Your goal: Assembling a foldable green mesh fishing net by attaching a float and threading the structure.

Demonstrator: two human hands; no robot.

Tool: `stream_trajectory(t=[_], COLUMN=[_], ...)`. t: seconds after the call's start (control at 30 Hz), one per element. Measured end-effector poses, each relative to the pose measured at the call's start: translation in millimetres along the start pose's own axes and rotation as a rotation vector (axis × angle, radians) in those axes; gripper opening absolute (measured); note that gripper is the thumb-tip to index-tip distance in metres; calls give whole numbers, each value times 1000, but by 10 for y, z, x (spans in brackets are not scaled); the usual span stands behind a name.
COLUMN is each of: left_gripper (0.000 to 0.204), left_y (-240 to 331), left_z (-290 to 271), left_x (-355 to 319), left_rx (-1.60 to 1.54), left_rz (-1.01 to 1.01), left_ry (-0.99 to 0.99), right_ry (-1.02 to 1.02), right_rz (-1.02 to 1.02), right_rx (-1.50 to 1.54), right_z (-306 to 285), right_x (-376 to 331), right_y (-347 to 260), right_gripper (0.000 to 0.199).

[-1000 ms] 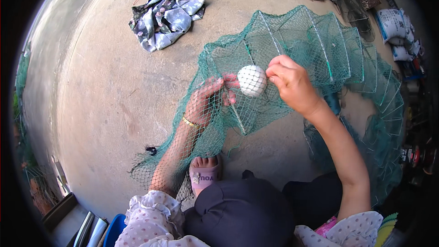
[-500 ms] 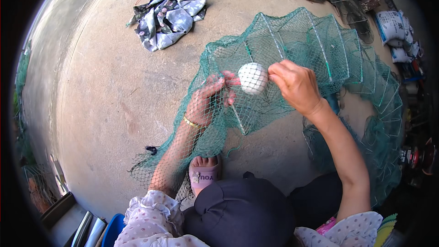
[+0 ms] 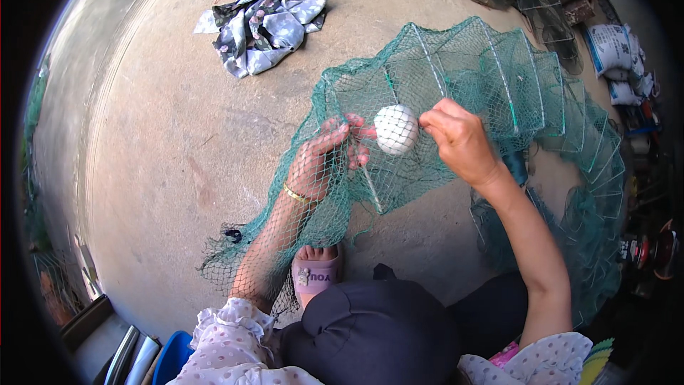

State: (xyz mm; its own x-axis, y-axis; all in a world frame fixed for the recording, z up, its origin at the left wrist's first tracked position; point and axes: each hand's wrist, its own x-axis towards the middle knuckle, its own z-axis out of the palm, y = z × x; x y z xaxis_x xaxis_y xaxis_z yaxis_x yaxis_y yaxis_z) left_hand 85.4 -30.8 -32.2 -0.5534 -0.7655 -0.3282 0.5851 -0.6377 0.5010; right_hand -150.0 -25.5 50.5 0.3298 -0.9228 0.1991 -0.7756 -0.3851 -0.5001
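A long green mesh trap net (image 3: pixel 467 64) with thin square frame rods stretches from my left forearm off to the right. My left hand (image 3: pixel 319 153), wearing a gold-coloured bracelet, is inside the net. Its fingertips are against the left side of a round white ball (image 3: pixel 396 130), which also lies within the mesh. Just right of the ball, my right hand (image 3: pixel 459 139) is outside the net, thumb and forefinger pinched on the netting. Mesh partly covers the left fingers, so their exact hold is hard to see.
A crumpled grey patterned cloth (image 3: pixel 267 28) lies on the concrete floor (image 3: pixel 164 150) ahead. Darker nets (image 3: pixel 541 7) and white sacks (image 3: pixel 613 50) are at the far right. By my knees are a pink slipper (image 3: pixel 315 274) and, at lower left, a blue container (image 3: pixel 173 358).
The ball, the net around it and my right hand sit slightly lower in view. Both hands keep nearly the same hold.
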Motion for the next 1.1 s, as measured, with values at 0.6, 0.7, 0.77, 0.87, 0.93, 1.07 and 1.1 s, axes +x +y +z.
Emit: stream_trajectory(t=[0.6,0.7,0.77,0.87,0.93,1.07,1.1], left_gripper=[19,18,17,18,21,34,38], left_y=[40,-33,-34,-49,-151,-320,-320], left_z=[163,108,101,35,-146,-401,-396], left_x=[-67,-24,-1,46,75,92,97], left_rx=[22,-27,-43,-61,-62,821,800], left_rz=[59,100,84,62,59,317,296], left_ry=[170,139,137,93,52,107,103], right_ry=[64,63,58,49,45,14,12], right_rz=[170,168,191,207,198,284,308], right_rx=[252,280,300,328,339,443,469], right_z=[127,147,150,159,184,228,233], right_x=[-19,0,-9,-16,-5,20,20], right_y=[-15,-49,-21,-14,-29,-48,-45], right_gripper=[6,6,6,6,7,7,7])
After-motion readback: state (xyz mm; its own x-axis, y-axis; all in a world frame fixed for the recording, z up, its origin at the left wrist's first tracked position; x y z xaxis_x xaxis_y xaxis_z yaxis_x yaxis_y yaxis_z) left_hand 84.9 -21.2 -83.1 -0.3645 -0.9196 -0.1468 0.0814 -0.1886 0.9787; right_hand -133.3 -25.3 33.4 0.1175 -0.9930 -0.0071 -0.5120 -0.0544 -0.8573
